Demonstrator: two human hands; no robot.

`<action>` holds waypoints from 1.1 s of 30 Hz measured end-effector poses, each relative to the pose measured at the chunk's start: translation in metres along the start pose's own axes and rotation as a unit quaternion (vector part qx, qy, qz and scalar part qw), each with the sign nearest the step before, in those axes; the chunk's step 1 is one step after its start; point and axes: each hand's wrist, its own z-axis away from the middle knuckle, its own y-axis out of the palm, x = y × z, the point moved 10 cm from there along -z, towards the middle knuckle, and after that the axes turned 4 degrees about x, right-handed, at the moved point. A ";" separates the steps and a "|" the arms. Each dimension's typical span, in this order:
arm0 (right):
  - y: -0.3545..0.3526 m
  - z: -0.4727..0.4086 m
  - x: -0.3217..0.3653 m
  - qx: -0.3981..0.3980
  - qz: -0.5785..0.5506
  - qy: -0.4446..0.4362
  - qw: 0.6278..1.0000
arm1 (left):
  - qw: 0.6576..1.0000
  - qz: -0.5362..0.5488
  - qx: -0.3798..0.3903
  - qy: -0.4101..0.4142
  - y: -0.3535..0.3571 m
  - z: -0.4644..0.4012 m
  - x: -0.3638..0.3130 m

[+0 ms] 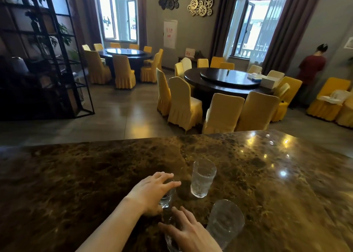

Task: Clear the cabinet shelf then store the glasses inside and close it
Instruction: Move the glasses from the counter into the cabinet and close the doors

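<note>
Several clear textured glasses stand on a dark marble counter point(95, 175). My left hand point(152, 191) is wrapped around one glass point(167, 200), covering most of it. My right hand point(188, 230) grips a second glass point(171, 240) near the bottom edge, fingers over its side. A third glass point(202, 177) stands free just beyond my left hand. A fourth glass point(225, 223) stands free to the right of my right hand. No cabinet is in view.
Beyond the counter's far edge are round dark tables point(225, 81) with yellow-covered chairs point(183, 106). A black metal shelf unit point(42, 60) stands at the left. A person in a red top point(312, 68) stands at the far right wall.
</note>
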 end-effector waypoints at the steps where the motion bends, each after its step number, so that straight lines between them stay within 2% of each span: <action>1: 0.000 0.000 0.000 -0.002 0.000 0.002 1.000 | 1.000 -0.006 -0.005 0.003 -0.001 -0.001 0.000; 8: -0.013 0.003 0.002 -0.038 -0.003 0.036 0.999 | 0.999 -0.029 -0.036 0.020 -0.007 -0.004 0.001; 14: -0.009 0.017 0.006 -0.046 -0.001 0.052 0.998 | 0.999 -0.040 -0.021 -0.016 -0.011 0.014 0.003; 23: -0.002 0.086 0.030 -0.097 0.009 -0.011 0.995 | 0.993 0.008 -0.046 -0.111 -0.012 0.125 -0.029; 33: -0.001 0.227 0.004 -0.150 0.017 -0.024 0.988 | 0.972 0.020 -0.083 -0.217 -0.014 0.259 -0.136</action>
